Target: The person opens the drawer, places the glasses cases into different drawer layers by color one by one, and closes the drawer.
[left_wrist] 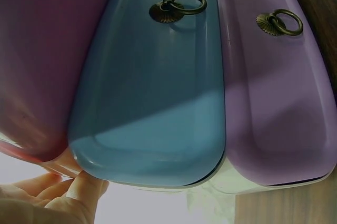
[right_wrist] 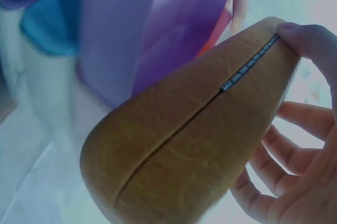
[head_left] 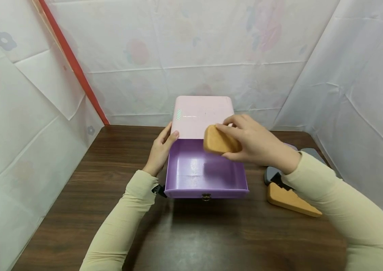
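My right hand (head_left: 250, 139) holds a tan glasses case (head_left: 220, 141) between thumb and fingers, above the pulled-out purple drawer (head_left: 194, 169). A thin metal hinge runs along the case's seam in the right wrist view, and the case looks closed. Inside the drawer, only its bare floor shows. The drawer belongs to a small cabinet with a pale pink top (head_left: 203, 113). My left hand (head_left: 160, 148) rests against the cabinet's left side, thumb near the top's front corner. Below, the left wrist view shows a blue drawer (left_wrist: 152, 87) and a purple lower drawer (left_wrist: 281, 92), both pushed in, with ring pulls.
On the table (head_left: 110, 207) to the right lies another tan case (head_left: 289, 199). Beside it are a dark grey case (head_left: 270, 175) and other grey and purple items, partly hidden by my right arm. White sheeting (head_left: 191, 56) hangs behind and at both sides.
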Demonstrator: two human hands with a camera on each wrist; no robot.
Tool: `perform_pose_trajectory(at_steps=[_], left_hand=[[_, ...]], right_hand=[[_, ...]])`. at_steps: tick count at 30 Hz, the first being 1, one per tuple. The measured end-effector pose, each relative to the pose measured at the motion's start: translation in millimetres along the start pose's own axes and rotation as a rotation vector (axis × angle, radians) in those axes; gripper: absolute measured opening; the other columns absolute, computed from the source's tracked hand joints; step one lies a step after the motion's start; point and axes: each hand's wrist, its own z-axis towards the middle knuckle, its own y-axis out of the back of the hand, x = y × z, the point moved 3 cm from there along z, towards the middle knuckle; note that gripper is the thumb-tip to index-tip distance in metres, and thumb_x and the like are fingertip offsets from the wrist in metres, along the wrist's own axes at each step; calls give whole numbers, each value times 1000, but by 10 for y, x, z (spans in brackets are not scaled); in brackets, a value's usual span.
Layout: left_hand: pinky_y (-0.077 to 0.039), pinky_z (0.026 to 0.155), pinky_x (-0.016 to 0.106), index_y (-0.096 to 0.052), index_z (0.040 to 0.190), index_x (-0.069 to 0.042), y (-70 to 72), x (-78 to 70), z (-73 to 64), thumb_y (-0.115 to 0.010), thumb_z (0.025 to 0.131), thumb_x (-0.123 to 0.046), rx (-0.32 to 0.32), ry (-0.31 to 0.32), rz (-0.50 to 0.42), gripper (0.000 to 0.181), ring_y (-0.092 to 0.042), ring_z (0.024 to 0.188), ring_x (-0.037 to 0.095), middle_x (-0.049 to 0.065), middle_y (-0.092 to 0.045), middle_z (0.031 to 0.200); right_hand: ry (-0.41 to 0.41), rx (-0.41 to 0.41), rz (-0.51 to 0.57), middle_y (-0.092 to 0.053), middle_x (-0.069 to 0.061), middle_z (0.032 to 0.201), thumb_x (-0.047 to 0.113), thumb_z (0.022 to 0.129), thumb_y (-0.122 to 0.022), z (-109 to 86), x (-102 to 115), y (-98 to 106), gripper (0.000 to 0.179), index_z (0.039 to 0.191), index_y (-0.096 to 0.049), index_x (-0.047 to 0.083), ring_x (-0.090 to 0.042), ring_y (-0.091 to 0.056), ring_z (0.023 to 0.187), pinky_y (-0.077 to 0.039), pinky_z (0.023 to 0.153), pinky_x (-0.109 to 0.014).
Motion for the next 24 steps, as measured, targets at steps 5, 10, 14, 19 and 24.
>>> perform_pose_trajectory(at_steps=[5, 10, 14, 19, 24], left_hand=[[-34, 116, 38, -34, 153, -21, 0, 1, -8, -56, 100, -31, 1, 6, -12, 59, -41, 139, 18, 5, -40, 156], [-38, 113, 38, -36, 153, -24, 8, -4, -23, -57, 99, -36, 2, 23, -8, 59, -47, 133, 19, 4, -44, 153], [-43, 108, 38, -34, 153, -26, 15, -11, -35, -56, 98, -41, 18, 44, -14, 61, -50, 129, 19, 4, -46, 151], [-44, 107, 37, -32, 154, -25, 15, -11, -33, -56, 98, -42, 30, 53, -12, 64, -50, 128, 19, 5, -46, 151], [-40, 111, 39, -34, 153, -26, 27, -1, -22, -57, 97, -42, 20, 48, 15, 62, -49, 131, 20, 6, -46, 151]], right_hand=[[63, 62, -18, -58, -13, 118, 34, 74, -83, 249, 223, -180, 71, 134, -59, 4, -29, -53, 103, -47, 88, -40], [151, 98, -34, -59, -11, 119, 35, 74, -82, 410, 423, -354, 70, 133, -60, 6, -27, -54, 104, -46, 93, -39], [171, 159, -44, -58, -9, 122, 36, 76, -81, 473, 515, -464, 69, 135, -58, 7, -27, -54, 107, -46, 95, -38], [123, 242, -47, -58, -8, 125, 37, 78, -80, 499, 526, -571, 70, 137, -56, 9, -25, -53, 109, -48, 94, -37], [84, 302, -81, -59, -9, 119, 37, 79, -79, 531, 513, -635, 68, 135, -57, 6, -25, -54, 105, -49, 91, -36]])
